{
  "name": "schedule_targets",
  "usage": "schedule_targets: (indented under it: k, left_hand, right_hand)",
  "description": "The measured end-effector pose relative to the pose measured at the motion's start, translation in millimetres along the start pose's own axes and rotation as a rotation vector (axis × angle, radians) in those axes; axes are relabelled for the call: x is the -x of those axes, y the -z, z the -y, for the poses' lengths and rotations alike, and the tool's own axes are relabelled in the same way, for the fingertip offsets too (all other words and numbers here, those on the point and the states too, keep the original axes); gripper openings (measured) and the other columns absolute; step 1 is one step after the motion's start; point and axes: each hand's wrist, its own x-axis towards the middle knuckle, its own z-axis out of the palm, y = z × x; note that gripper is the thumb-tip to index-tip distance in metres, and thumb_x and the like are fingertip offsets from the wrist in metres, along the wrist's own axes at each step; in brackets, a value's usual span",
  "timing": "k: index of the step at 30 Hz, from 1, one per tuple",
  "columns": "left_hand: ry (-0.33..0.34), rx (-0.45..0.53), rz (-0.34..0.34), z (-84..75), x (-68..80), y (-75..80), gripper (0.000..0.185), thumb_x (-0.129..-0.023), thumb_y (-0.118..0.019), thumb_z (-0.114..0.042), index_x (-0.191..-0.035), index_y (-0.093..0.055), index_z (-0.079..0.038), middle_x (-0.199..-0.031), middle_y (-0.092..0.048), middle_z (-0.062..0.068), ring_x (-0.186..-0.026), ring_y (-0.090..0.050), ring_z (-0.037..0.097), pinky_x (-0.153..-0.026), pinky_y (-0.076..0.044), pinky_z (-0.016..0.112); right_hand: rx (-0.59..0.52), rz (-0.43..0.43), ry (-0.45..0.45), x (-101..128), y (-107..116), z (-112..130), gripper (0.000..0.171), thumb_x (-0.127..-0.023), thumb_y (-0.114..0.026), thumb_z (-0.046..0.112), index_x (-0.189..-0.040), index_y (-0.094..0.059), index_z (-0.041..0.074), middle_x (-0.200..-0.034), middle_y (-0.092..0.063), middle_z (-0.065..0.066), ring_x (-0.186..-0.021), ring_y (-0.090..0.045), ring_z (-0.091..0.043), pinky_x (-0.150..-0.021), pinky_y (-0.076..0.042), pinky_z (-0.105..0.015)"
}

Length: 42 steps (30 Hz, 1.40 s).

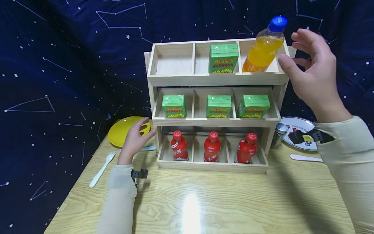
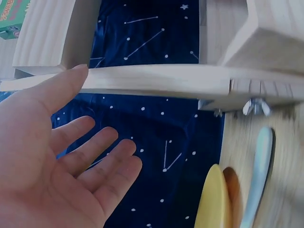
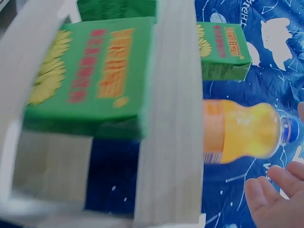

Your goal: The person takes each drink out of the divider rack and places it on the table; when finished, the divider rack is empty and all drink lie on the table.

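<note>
A plastic bottle of orange drink (image 1: 264, 53) with a blue cap leans in the top right compartment of a three-tier wooden rack (image 1: 217, 80). Just right of it is my right hand (image 1: 314, 73), thumb and fingers apart and holding nothing; the right wrist view has the fingers (image 3: 256, 194) near the blue cap. My left hand (image 1: 135, 139) is beside the rack's left side with spread fingers, its thumb overlapping the wooden side rail (image 2: 156, 80) in the left wrist view. A green drink carton (image 1: 223, 58) stands in the top middle compartment.
Three green cartons (image 1: 219, 106) fill the middle tier and three red bottles (image 1: 212, 148) the bottom one. Left lie a yellow plate (image 1: 117, 132) and a white fork (image 1: 101, 170); right, a shaker (image 1: 279, 135), a patterned plate (image 1: 298, 125) and a white handle (image 1: 305, 158). Behind hangs star-patterned cloth (image 1: 73, 39).
</note>
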Motion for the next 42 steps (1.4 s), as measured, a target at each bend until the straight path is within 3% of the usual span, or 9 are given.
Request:
schedule_targets:
  k: [7,20,27,32,39,42]
  left_hand:
    - [-0.008,0.149,-0.037,-0.5,-5.2,-12.6,0.058,-0.094,-0.07,-0.025,-0.144,-0.047,-0.007,-0.141,-0.052,0.014,-0.123,-0.054,0.036,-0.101,-0.048,0.049]
    - [0.035,0.156,-0.063,-3.8,-4.5,-21.0,0.047,-0.097,-0.066,-0.018,-0.141,-0.052,-0.01,-0.135,-0.057,0.013,-0.117,-0.059,0.034,-0.095,-0.053,0.044]
    - [0.033,0.149,-0.085,-2.9,-6.0,-21.2,0.046,-0.096,-0.066,-0.016,-0.14,-0.054,-0.01,-0.132,-0.059,0.013,-0.114,-0.061,0.033,-0.094,-0.054,0.044]
    - [0.047,0.15,-0.073,-3.3,-5.6,-22.4,0.046,-0.096,-0.066,-0.017,-0.14,-0.053,-0.011,-0.133,-0.058,0.012,-0.114,-0.061,0.032,-0.094,-0.054,0.043]
    - [0.053,0.15,-0.073,-4.3,-6.2,-22.9,0.046,-0.097,-0.066,-0.019,-0.141,-0.053,-0.013,-0.133,-0.058,0.012,-0.114,-0.061,0.032,-0.094,-0.054,0.044]
    - [0.053,0.153,-0.072,-4.4,-6.3,-22.9,0.047,-0.097,-0.066,-0.019,-0.141,-0.053,-0.012,-0.134,-0.057,0.012,-0.114,-0.06,0.033,-0.095,-0.053,0.044]
  right_hand:
    - [-0.105,0.057,-0.053,-25,-15,15,0.063,-0.095,-0.066,0.021,-0.15,-0.037,0.014,-0.147,-0.045,-0.002,-0.134,-0.044,-0.012,-0.11,-0.036,-0.025]
    - [-0.177,0.079,-0.18,-39,-28,20,0.046,-0.096,-0.063,0.025,-0.139,-0.052,0.015,-0.139,-0.052,-0.004,-0.134,-0.045,-0.013,-0.112,-0.031,-0.026]
    - [-0.312,0.013,-0.132,-41,-32,19,0.041,-0.095,-0.064,0.016,-0.134,-0.054,0.01,-0.127,-0.054,-0.002,-0.131,-0.048,-0.015,-0.11,-0.032,-0.02]
    - [-0.345,-0.105,-0.034,-37,-29,22,0.036,-0.095,-0.062,0.011,-0.13,-0.056,0.006,-0.125,-0.055,-0.006,-0.128,-0.051,-0.019,-0.111,-0.033,-0.022]
    - [-0.294,-0.203,0.099,-36,-11,39,0.036,-0.099,-0.055,0.005,-0.134,-0.048,0.002,-0.128,-0.053,-0.005,-0.126,-0.05,-0.022,-0.111,-0.034,-0.024]
    - [-0.376,-0.223,0.07,-32,-2,43,0.036,-0.099,-0.056,0.004,-0.134,-0.049,0.001,-0.126,-0.053,-0.007,-0.123,-0.05,-0.023,-0.111,-0.035,-0.024]
